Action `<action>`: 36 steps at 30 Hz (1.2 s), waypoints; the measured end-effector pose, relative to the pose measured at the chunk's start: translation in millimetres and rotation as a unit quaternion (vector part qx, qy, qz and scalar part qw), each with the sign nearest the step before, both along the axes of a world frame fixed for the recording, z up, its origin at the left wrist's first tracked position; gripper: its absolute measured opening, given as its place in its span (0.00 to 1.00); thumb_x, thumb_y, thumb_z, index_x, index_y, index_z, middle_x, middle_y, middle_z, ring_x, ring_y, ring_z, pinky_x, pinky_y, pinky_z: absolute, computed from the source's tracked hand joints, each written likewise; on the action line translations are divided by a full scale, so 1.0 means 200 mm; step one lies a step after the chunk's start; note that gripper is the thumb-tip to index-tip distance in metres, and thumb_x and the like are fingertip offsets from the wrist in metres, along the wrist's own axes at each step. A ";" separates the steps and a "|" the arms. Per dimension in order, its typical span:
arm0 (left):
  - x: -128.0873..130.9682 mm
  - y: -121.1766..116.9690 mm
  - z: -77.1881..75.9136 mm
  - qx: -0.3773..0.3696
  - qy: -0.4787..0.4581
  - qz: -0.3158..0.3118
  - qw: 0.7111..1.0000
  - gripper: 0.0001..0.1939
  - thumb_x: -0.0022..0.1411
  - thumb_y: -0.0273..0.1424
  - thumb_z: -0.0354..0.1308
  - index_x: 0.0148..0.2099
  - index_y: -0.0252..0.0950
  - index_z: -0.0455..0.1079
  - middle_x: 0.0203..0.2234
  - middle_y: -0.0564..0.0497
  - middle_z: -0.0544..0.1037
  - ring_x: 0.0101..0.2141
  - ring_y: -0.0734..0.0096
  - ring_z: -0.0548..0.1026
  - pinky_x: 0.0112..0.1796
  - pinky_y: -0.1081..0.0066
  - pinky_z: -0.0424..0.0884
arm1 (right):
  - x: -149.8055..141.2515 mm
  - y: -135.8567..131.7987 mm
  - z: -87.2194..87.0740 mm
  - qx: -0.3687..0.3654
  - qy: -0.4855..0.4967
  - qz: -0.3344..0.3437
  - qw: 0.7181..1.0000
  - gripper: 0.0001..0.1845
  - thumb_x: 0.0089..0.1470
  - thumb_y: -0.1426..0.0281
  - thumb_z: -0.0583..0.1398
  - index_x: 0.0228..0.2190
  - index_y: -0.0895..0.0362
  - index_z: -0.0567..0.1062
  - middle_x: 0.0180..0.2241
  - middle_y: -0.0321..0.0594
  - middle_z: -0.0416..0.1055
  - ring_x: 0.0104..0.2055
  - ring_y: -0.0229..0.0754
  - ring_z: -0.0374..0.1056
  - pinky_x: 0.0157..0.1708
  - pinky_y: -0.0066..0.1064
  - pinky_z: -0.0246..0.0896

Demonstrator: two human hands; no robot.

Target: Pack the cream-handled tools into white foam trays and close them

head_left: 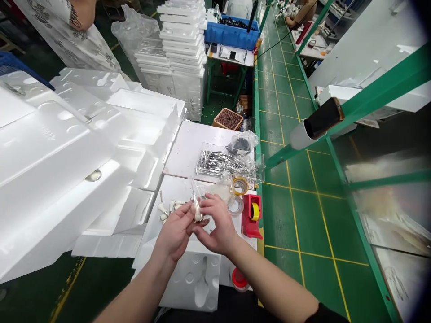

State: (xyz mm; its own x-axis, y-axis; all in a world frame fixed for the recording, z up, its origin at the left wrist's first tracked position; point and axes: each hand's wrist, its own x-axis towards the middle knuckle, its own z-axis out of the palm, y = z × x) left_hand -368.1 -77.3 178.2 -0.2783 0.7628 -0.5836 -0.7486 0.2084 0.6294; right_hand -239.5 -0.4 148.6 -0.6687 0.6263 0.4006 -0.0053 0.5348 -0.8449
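My left hand is closed, pinching a small cream-white, bulb-shaped piece with a slim silvery tip that points away from me. Curved around the other side, my right hand has its fingers apart; its fingertips are beside or lightly on the piece, I cannot tell which. Similar cream pieces with metal ends lie on the white tabletop just beyond my left hand. Past my fingers lies a clear plastic bag. A white foam tray with moulded hollows sits below my wrists.
White foam boxes crowd the left. Ahead is a clear tray of metal parts. Tape rolls, a red tape dispenser and a red-lidded jar line the right edge. A phone rests in a holder on the green post.
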 end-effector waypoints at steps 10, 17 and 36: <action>-0.06 -0.21 -0.28 -0.079 -0.041 0.071 0.993 0.19 0.62 0.34 0.67 0.55 0.37 0.73 0.50 0.44 0.80 0.49 0.60 0.80 0.50 0.64 0.79 | -0.03 0.03 -0.12 0.145 -0.144 0.148 0.968 0.15 0.58 0.60 0.64 0.46 0.47 0.75 0.60 0.46 0.69 0.67 0.56 0.57 0.67 0.57 0.50; -0.14 -0.62 -0.41 -0.222 0.016 0.119 0.968 0.32 0.55 0.40 0.72 0.60 0.41 0.68 0.56 0.42 0.78 0.53 0.47 0.79 0.52 0.54 0.80 | -0.51 1.01 -0.39 0.126 -0.445 -0.031 0.886 0.20 0.61 0.73 0.55 0.53 0.61 0.74 0.50 0.57 0.73 0.50 0.54 0.70 0.51 0.46 0.67; -0.13 -0.95 -0.40 -0.278 -0.001 0.161 0.947 0.11 0.64 0.29 0.62 0.48 0.39 0.69 0.50 0.46 0.80 0.54 0.57 0.79 0.56 0.61 0.77 | -0.30 0.89 -0.16 -0.130 -0.166 -0.114 0.971 0.11 0.56 0.64 0.66 0.38 0.57 0.77 0.34 0.41 0.74 0.36 0.43 0.69 0.41 0.38 0.66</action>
State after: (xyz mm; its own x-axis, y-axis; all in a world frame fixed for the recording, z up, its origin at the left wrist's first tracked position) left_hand -393.6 -268.1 97.9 -0.4429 0.2123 -0.8711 -0.8309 0.2678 0.4877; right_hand -298.8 177.6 116.1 -0.5664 0.8241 -0.0050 0.3845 0.2589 -0.8861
